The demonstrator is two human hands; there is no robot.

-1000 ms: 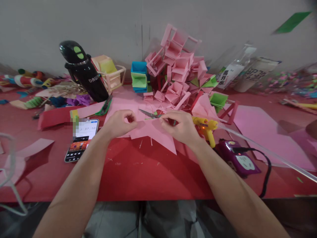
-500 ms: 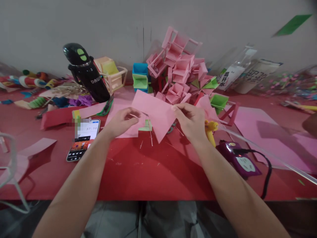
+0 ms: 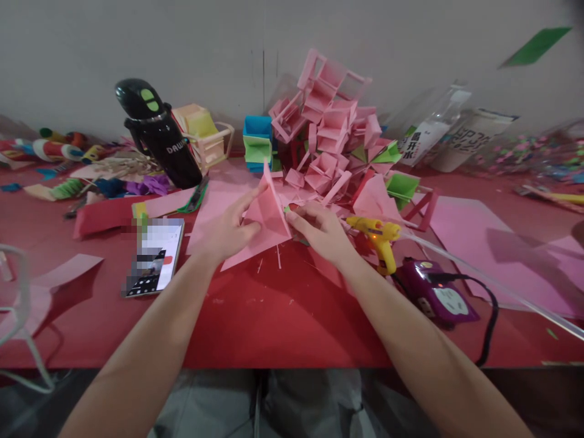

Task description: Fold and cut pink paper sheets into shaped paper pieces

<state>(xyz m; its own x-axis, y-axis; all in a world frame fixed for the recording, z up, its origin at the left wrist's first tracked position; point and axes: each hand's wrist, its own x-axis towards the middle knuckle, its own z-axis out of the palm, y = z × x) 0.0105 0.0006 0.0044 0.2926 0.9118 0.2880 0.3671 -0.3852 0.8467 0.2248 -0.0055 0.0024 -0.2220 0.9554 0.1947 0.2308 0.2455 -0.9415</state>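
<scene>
A sheet of pink paper (image 3: pixel 269 208) stands tilted above the table, bent along an edge so that one face leans up. My left hand (image 3: pixel 235 228) grips it from the left, the index finger stretched along its upper face and the thumb lower down. At its right edge my right hand (image 3: pixel 317 228) is closed, fingertips pinched against the paper. A small green bit shows by those fingertips; whether they hold it too is unclear. More pink paper (image 3: pixel 207 222) lies flat beneath and behind my left hand. A yellow glue gun (image 3: pixel 376 234) with its light on rests right of my right hand.
Pink folded paper chairs (image 3: pixel 331 121) are heaped at the back. A black bottle (image 3: pixel 164 140), a phone (image 3: pixel 159 255) and scissors (image 3: pixel 196 198) are on the left. A purple power socket (image 3: pixel 438 295) with a black cable sits right, near large pink sheets (image 3: pixel 474 237).
The pink sheet has gone from spread flat between my hands to bent and tilted upward. My right hand has moved left and down, uncovering the glue gun. My left hand now grips the sheet.
</scene>
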